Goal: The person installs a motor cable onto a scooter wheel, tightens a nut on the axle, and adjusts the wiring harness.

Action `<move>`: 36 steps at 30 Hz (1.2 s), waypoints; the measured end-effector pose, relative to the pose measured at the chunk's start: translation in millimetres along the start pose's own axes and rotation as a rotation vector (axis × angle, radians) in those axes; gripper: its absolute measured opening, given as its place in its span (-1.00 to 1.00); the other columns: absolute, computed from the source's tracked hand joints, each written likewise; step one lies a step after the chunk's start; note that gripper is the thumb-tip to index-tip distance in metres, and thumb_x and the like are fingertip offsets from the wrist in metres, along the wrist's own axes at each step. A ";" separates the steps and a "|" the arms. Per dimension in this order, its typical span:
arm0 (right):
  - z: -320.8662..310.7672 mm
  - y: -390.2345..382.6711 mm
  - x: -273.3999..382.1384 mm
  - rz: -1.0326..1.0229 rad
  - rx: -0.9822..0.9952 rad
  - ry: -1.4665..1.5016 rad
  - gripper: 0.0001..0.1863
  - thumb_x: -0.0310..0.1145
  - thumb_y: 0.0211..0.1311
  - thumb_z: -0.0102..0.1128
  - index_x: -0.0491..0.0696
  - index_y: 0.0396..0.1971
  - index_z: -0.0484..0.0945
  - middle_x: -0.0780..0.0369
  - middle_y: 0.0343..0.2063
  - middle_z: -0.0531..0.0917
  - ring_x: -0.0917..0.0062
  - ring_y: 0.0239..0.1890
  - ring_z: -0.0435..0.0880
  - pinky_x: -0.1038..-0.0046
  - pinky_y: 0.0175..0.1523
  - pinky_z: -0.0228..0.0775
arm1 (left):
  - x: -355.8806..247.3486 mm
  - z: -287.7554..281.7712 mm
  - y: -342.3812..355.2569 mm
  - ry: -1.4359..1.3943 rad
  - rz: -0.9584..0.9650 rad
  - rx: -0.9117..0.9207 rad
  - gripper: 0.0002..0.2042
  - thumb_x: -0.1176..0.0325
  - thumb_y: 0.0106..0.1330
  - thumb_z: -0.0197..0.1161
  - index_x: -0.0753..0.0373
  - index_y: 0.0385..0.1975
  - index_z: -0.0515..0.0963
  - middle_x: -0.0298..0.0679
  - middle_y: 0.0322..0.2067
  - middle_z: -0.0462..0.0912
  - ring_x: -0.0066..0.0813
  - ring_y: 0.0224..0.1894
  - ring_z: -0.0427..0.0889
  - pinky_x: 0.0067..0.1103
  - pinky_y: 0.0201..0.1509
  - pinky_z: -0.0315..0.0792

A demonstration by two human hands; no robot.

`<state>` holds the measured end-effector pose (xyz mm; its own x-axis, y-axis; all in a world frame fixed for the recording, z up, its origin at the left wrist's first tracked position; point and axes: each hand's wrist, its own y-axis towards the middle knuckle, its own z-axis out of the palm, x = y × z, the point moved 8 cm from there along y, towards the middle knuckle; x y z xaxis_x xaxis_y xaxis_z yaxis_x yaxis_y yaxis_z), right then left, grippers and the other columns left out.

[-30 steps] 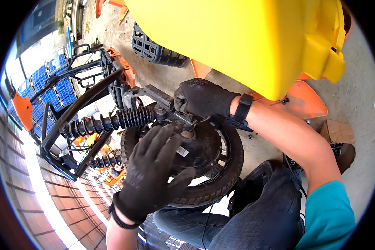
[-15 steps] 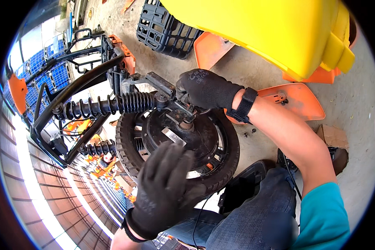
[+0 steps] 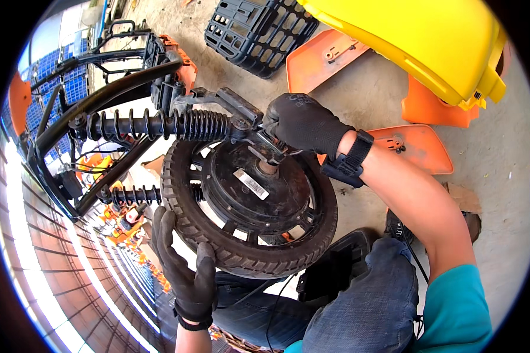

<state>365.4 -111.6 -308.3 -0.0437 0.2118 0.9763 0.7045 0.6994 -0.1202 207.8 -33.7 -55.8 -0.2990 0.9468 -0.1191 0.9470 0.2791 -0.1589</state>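
A thick-treaded wheel [image 3: 259, 265] with a black hub motor [image 3: 241, 197] carries a white label and hangs in the middle of a black frame. At its upper side, my gloved right hand [image 3: 303, 120] is closed around the end of a black metal bracket [image 3: 268, 141] by the axle; its fingertips are partly hidden. My gloved left hand [image 3: 185, 270] is beside the tyre's lower left edge, fingers stretched upward and thumb apart, close against the tread. A coil-spring shock absorber [image 3: 159, 125] runs from the frame [image 3: 112, 73] to the bracket.
Beyond the wheel lie a black plastic crate [image 3: 247, 35], a large yellow plastic shell [image 3: 418, 35] and orange panels [image 3: 418, 147] on the concrete floor. A black bin-like part [image 3: 335, 265] sits near my knee. A thin cable [image 3: 277, 312] hangs by my legs.
My left hand has moved left and down from in front of the hub to the tyre's edge, uncovering the label and lower tread. My right hand stays closed at the bracket.
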 end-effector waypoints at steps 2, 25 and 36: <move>-2.4 -0.5 5.1 0.015 -0.025 -0.075 -0.83 -0.40 0.07 0.21 -0.14 -0.35 0.61 0.00 -0.41 0.65 0.12 -0.25 0.66 0.18 -0.11 0.47 | 5.0 3.9 0.1 -0.058 0.021 -0.032 -0.39 0.38 0.25 0.09 0.45 0.31 0.16 0.20 0.33 0.15 0.09 0.41 0.13 -0.18 0.48 -0.06; 5.8 6.6 12.1 0.026 0.126 -0.293 -0.77 -0.31 0.16 0.17 -0.21 -0.42 0.61 0.00 -0.42 0.66 0.12 -0.28 0.66 0.24 -0.14 0.49 | 13.8 16.5 -3.4 0.069 0.160 -0.123 -0.35 0.19 0.32 -0.07 0.47 0.35 0.07 0.24 0.34 0.09 0.16 0.40 0.08 -0.08 0.44 -0.06; -3.5 1.8 7.4 0.064 0.092 -0.002 -0.75 -0.35 0.08 0.16 -0.18 -0.28 0.61 0.05 -0.40 0.68 0.30 -0.33 0.67 0.36 -0.15 0.48 | 14.6 17.6 -3.1 0.053 0.182 -0.146 -0.36 0.15 0.35 -0.09 0.44 0.35 0.08 0.21 0.35 0.09 0.16 0.42 0.05 -0.06 0.44 -0.07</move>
<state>368.7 -111.2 -300.7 -0.0026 0.2591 0.9658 0.6378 0.7443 -0.1979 198.4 -23.5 -74.4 -0.1194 0.9896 -0.0806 0.9928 0.1201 0.0045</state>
